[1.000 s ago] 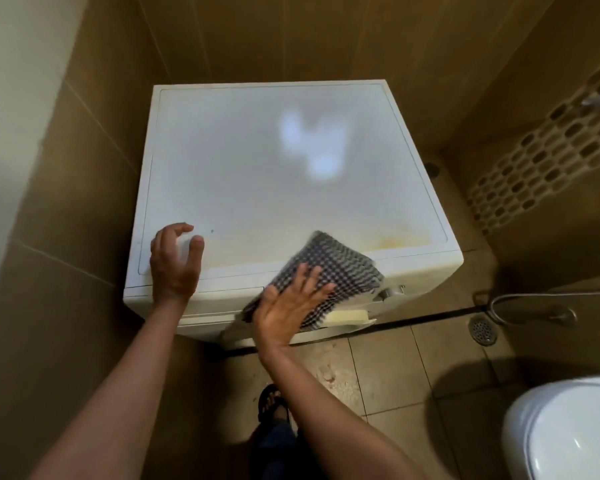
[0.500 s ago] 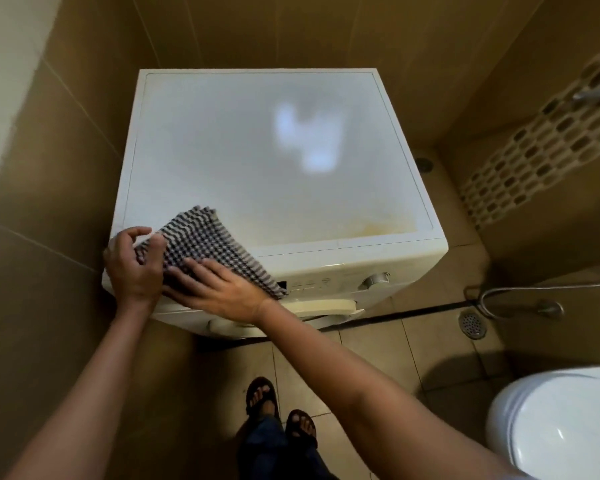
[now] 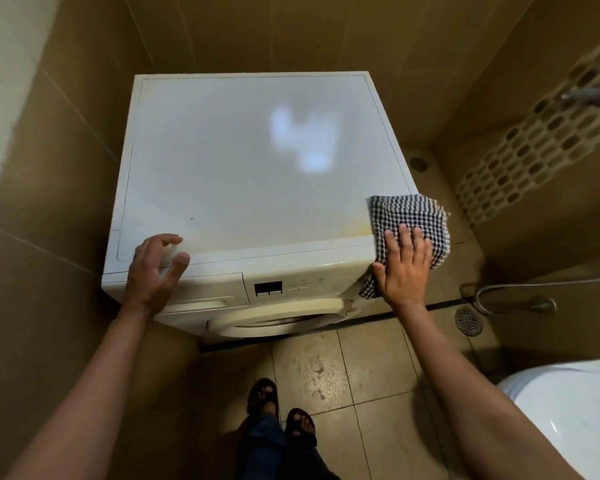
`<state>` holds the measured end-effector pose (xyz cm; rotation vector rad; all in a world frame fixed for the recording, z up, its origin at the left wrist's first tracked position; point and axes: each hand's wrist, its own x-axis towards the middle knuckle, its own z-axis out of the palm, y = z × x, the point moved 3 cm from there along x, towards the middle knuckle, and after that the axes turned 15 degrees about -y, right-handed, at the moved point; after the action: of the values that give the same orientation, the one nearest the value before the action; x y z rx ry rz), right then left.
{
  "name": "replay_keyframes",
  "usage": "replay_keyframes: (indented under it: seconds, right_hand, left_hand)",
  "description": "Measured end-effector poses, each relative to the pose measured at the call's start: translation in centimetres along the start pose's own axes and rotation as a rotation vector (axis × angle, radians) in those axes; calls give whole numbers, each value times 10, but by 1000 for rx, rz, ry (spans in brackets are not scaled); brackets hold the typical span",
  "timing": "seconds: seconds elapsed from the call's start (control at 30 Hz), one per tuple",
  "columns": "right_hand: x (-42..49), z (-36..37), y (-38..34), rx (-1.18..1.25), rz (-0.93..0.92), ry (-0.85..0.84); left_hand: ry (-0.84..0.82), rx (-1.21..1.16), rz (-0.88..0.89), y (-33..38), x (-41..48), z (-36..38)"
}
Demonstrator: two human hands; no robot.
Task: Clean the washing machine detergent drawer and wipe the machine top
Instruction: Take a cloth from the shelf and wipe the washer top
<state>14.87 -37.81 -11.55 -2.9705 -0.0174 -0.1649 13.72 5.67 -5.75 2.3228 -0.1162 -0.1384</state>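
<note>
A white washing machine (image 3: pixel 250 168) stands against the tiled wall, its flat top bare with a yellowish stain near the front right. The detergent drawer (image 3: pixel 208 289) at the front left is closed. A black-and-white checked cloth (image 3: pixel 407 216) lies over the machine's front right corner. My right hand (image 3: pixel 404 268) presses flat on the cloth with straight fingers. My left hand (image 3: pixel 156 268) rests on the front left edge above the drawer, fingers loosely bent and holding nothing.
Tiled walls close in at the left and back. A white toilet (image 3: pixel 575 417) sits at the lower right. A floor drain (image 3: pixel 468 322) and a hose (image 3: pixel 520 284) lie right of the machine. My sandalled feet (image 3: pixel 281 414) stand on the floor tiles.
My right hand slid the cloth from the front left corner across the front edge to the front right corner. My left hand let go of the cloth's edge and stays at the left.
</note>
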Motion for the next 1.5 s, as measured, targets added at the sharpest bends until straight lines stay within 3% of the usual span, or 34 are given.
replay_keyframes:
  seconds: [0.13,0.27,0.33,0.5,0.6,0.67,0.83,1.0,1.13,1.3,1.5]
  right_hand:
    - [-20,15,-78,386,208,57]
    - [-38,39,-199,410,77,-13]
    - [-45,47,-263,349,-44,-64]
    - [-37,47,-396,-50,-500,-261]
    - [-23,44,-440,-300,-758,-460]
    - [-16,40,-451,-410,-927,-495]
    - [-23,48,-410,-689,-1232,-228]
    - [-21,68,-320,-772,-1222,80]
    - [-21,69,-242,-820,-1299,177]
    - [-18,51,-154,-615,-1038,209]
    - [-8,22,-46,-307,-429,118]
  left_hand:
    - [43,-216,-63,3,0,-5]
    - [182,-530,-184,-14,9,-17]
    - [239,-625,-209,-21,14,-26]
    - [370,-538,-208,-36,12,-54]
    - [387,-440,-208,-46,4,-63]
    - [369,-371,-194,-43,-1,-67]
    - [314,-310,-241,-41,-9,-66]
    - [214,-170,-263,-35,-4,-55]
    - [115,-78,-166,-16,12,-37]
    - [-24,5,-42,14,31,-1]
    - [-18,66,41,32,44,32]
